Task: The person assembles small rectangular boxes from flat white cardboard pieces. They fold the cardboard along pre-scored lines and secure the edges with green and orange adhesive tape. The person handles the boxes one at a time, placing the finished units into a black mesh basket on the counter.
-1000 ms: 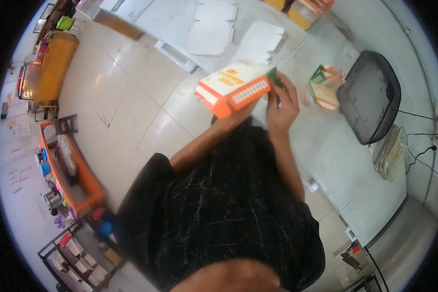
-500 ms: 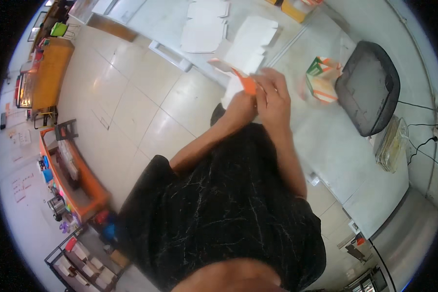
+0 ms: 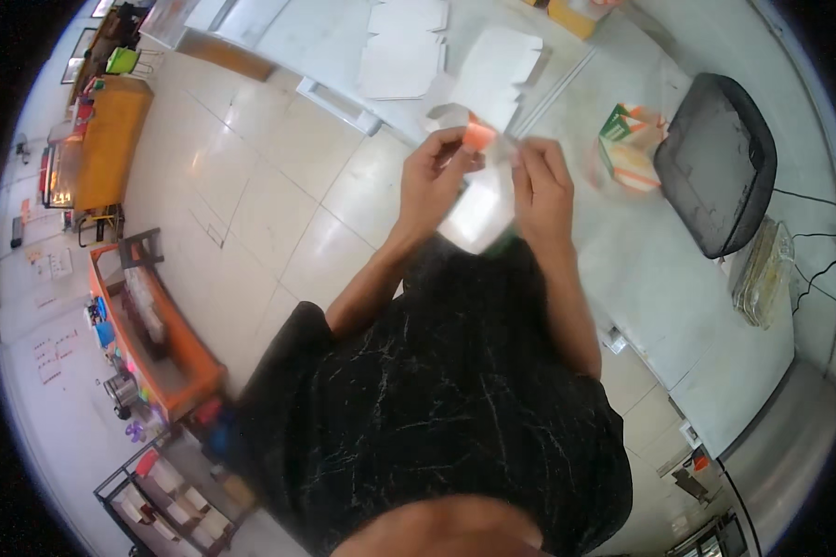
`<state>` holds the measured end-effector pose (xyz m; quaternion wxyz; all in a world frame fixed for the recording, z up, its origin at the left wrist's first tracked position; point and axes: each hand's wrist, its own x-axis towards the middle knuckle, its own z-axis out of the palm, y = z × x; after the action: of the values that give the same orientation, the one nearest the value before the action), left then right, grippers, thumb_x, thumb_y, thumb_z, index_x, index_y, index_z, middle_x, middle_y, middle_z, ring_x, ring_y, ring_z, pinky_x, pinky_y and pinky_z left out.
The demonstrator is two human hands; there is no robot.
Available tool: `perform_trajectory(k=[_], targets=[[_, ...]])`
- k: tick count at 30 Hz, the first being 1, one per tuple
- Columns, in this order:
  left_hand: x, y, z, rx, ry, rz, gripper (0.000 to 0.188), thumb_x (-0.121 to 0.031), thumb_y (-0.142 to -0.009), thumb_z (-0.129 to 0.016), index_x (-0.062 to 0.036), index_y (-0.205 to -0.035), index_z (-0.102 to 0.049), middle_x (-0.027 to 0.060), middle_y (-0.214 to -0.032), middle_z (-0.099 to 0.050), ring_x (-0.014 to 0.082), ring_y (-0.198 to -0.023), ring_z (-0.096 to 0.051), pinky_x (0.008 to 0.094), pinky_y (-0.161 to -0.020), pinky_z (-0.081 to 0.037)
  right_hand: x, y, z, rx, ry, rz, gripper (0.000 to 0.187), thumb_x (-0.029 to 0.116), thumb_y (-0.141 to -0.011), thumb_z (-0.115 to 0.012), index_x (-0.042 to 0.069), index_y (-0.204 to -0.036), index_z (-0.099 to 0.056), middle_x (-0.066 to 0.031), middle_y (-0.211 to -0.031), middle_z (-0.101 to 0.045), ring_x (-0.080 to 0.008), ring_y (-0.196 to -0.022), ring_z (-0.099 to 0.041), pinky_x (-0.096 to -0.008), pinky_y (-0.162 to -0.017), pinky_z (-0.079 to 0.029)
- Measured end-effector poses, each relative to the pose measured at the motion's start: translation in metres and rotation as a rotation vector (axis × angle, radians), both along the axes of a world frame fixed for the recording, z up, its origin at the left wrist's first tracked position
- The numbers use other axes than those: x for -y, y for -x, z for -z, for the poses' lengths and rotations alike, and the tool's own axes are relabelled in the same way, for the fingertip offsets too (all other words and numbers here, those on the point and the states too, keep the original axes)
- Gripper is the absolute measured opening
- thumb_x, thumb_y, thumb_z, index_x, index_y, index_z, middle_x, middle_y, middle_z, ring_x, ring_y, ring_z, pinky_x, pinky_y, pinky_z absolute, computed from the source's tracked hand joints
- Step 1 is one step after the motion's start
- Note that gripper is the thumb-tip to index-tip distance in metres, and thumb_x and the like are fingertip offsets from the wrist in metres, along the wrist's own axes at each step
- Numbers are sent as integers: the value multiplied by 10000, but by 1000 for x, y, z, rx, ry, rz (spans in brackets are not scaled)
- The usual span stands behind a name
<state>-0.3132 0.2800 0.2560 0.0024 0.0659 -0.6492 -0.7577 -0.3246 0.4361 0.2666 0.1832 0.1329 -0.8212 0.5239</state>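
Observation:
Between my hands is a paper food box (image 3: pixel 476 215), part folded, its white inner face turned up and an orange printed flap standing at its far end. My left hand (image 3: pixel 431 186) pinches that flap on the left side. On the opposite side, the fingers of my right hand (image 3: pixel 543 186) are closed on the box's right edge, a little blurred. Just beyond my hands, flat white box blanks (image 3: pixel 497 70) lie on the table, with more blanks (image 3: pixel 403 60) to their left. A folded orange, green and white box (image 3: pixel 629 148) stands on the table to the right.
A dark grey padded case (image 3: pixel 715 167) rests on the white table (image 3: pixel 613 251) near the wall. Behind it lies a clear plastic-wrapped bundle (image 3: pixel 762 278). A yellow container (image 3: pixel 571 17) stands at the far edge. Tiled floor (image 3: pixel 288 204) and an orange cart (image 3: pixel 158 334) are at left.
My hands have spread apart, the left one swinging up and outward from beneath the box. The box has opened out, showing more of its white inside. The view has shifted slightly.

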Motion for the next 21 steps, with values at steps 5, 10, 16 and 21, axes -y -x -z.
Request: perform_trajectory(k=[5, 10, 16, 21], targets=[[-1, -4, 8, -148, 189, -28, 265, -50, -938, -617, 19, -1192, -579, 116, -1061, -684, 163, -926, -678, 279, -821, -536, -3, -2, -2, 473, 391, -11, 153, 105, -898, -669, -34, -962, -666, -75, -818, -659, -126, -691, -614, -251, -619, -483], [-7, -3, 12, -191, 218, -129, 248, -39, -922, -640, 13, -1158, -586, 108, -1032, -701, 164, -933, -683, 272, -819, -534, 0, -2, -1, 652, 680, -76, 180, 107, -881, -707, -47, -970, -680, -33, -847, -672, -79, -730, -597, -220, -636, -472], [-6, -4, 15, -200, 253, -200, 218, -20, -917, -639, 35, -1123, -591, 117, -1037, -702, 146, -942, -669, 284, -846, -540, 12, -8, -2, 610, 544, -82, 151, 91, -875, -707, -24, -972, -716, -48, -924, -699, -72, -738, -611, -217, -612, -485], [-10, -11, 9, -207, 149, -182, 194, -6, -935, -598, 54, -1117, -625, 123, -1058, -687, 164, -952, -664, 315, -856, -568, 24, -7, -3, 384, 529, -77, 158, 91, -886, -688, -24, -991, -713, -122, -1072, -691, -103, -778, -649, -240, -602, -536]])
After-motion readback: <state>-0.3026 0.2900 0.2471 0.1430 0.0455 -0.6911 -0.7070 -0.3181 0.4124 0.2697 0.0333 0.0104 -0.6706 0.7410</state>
